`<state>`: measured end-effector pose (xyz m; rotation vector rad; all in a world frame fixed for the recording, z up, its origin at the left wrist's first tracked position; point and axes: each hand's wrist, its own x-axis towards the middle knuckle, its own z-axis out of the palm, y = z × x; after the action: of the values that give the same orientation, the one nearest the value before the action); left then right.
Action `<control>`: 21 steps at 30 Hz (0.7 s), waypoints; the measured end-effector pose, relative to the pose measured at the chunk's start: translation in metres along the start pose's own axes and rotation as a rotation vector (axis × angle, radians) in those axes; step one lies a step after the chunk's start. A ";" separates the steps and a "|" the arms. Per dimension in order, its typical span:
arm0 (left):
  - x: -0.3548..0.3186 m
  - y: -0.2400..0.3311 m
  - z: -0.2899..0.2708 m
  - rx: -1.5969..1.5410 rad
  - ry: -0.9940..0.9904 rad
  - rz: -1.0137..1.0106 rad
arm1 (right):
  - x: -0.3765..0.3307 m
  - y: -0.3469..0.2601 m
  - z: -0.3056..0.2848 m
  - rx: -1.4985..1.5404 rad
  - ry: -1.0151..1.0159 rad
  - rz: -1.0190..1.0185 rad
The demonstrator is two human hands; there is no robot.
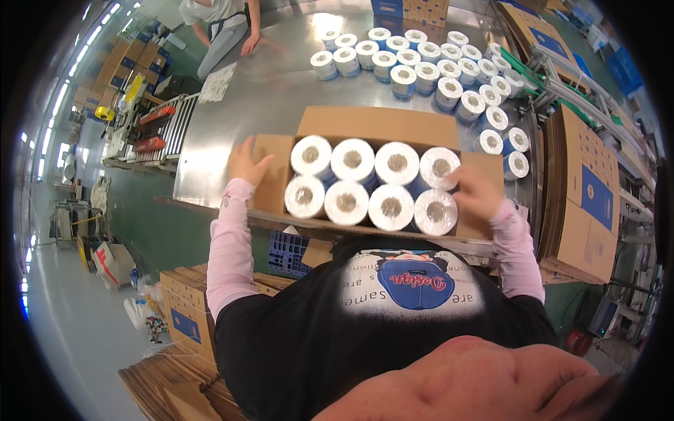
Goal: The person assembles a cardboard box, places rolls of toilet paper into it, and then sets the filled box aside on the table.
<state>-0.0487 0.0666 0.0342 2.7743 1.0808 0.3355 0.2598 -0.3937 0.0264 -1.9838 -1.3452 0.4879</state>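
Observation:
In front of me an open cardboard box sits at the near edge of the metal table, its far and side flaps folded outward. Two rows of white wrapped rolls fill it, standing on end with their cores facing up. My left hand is open beside the left flap, fingers spread, holding nothing. At the box's right end, my right hand reaches over the right flap, its bent fingertips against or very close to the end rolls. It grips no roll that I can see.
Many similar rolls stand on the metal table at the far right. Flattened cartons are stacked to the right, others at lower left. A roller conveyor lies left. Another person is at the far left side.

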 end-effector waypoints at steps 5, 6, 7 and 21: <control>-0.035 -0.028 -0.006 -0.497 -0.358 -0.458 | -0.049 0.113 -0.047 0.003 0.390 0.642; -0.035 -0.011 -0.016 -0.377 -0.350 -0.446 | -0.050 0.129 -0.050 0.094 0.230 0.845; -0.042 -0.004 -0.022 -0.496 -0.351 -0.383 | -0.030 0.108 -0.039 0.228 0.321 0.527; -0.020 0.144 0.046 -0.038 -0.195 0.389 | 0.196 0.089 0.041 -0.555 0.179 0.105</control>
<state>0.0424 -0.0549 0.0177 2.8951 0.4845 0.1190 0.3700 -0.2216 -0.0531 -2.4825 -1.3656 -0.0341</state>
